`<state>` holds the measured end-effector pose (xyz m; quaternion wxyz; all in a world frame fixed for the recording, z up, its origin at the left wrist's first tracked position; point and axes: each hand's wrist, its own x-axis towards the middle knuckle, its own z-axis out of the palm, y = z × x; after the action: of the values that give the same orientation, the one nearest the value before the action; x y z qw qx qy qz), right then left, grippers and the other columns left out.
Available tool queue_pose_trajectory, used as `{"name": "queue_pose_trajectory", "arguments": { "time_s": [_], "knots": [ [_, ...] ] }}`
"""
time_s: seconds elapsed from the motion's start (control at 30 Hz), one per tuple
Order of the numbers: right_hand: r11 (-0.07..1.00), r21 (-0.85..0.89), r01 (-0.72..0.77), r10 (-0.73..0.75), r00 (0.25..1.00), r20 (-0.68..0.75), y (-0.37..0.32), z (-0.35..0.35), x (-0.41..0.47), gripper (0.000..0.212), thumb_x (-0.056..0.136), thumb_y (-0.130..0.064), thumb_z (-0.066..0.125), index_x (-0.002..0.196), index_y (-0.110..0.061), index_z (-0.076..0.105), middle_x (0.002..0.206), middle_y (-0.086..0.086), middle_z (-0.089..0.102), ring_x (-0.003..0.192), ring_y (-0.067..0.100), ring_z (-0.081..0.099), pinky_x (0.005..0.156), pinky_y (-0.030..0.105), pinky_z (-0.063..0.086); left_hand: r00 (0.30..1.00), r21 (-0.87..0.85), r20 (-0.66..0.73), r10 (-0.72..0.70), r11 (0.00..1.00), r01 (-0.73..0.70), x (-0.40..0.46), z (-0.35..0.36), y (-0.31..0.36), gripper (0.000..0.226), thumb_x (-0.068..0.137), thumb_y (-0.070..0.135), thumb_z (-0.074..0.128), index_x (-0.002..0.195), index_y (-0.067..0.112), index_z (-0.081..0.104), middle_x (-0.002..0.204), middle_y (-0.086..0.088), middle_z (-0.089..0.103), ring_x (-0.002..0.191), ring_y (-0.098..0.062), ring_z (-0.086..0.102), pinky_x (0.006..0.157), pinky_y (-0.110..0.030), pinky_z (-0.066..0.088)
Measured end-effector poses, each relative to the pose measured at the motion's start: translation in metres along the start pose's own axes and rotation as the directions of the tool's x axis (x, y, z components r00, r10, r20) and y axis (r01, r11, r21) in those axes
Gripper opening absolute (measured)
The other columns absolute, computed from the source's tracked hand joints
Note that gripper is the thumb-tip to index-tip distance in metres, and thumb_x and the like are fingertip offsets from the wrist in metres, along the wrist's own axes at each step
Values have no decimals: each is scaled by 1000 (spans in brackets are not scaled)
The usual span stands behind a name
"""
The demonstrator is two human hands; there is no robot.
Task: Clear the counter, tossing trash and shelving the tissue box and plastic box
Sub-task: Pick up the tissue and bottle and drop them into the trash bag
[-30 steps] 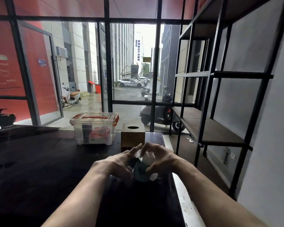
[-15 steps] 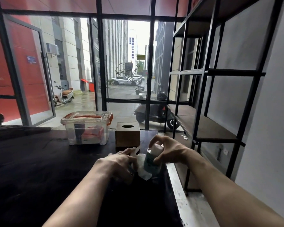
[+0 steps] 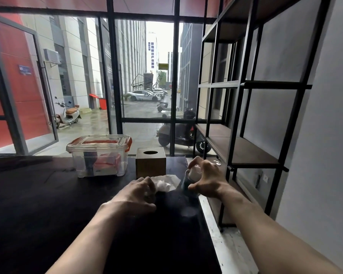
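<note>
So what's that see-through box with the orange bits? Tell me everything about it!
The plastic box looks like clear plastic, with a clear lid on top, an orange handle lying flat on it, and orange clips at the ends. Inside are something reddish-orange and something dark, too blurry to name. It stands upright at the far edge of the dark counter, left of the brown tissue box with a small gap between. Neither hand touches it.

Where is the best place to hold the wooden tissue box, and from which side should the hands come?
Probably grip the tissue box by its two flat side walls, coming from the near side. It stands upright and square; the plastic box stands apart on its left, leaving finger room. The top hole gives a poorer hold.
</note>
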<state>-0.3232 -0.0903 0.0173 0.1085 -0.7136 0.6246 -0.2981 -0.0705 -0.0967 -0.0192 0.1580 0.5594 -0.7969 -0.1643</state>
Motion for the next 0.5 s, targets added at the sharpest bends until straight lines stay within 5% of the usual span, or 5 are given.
{"name": "queue_pose_trajectory", "arguments": {
  "time_s": [0.23, 0.5],
  "knots": [
    [997, -64, -43, 38, 996, -87, -3, -2, -6, 65, 53, -32, 80, 115, -32, 59, 108, -1, 60, 100, 26, 63, 81, 35, 55, 977, -10, -204, 59, 998, -62, 3, -17, -13, 60, 68, 41, 76, 122, 31, 51, 123, 6, 53, 116, -18, 51, 96, -30, 43],
    [993, -88, -78, 64, 986, -156, 28, -24, -17, 66, 56, -28, 85, 111, -30, 49, 105, 1, 63, 93, 28, 62, 74, 31, 45, 964, 33, -244, 103, 995, -98, 16, -6, 27, 67, 70, 40, 78, 129, 28, 51, 128, 2, 52, 119, -23, 51, 98, -37, 47]
  ]
}}
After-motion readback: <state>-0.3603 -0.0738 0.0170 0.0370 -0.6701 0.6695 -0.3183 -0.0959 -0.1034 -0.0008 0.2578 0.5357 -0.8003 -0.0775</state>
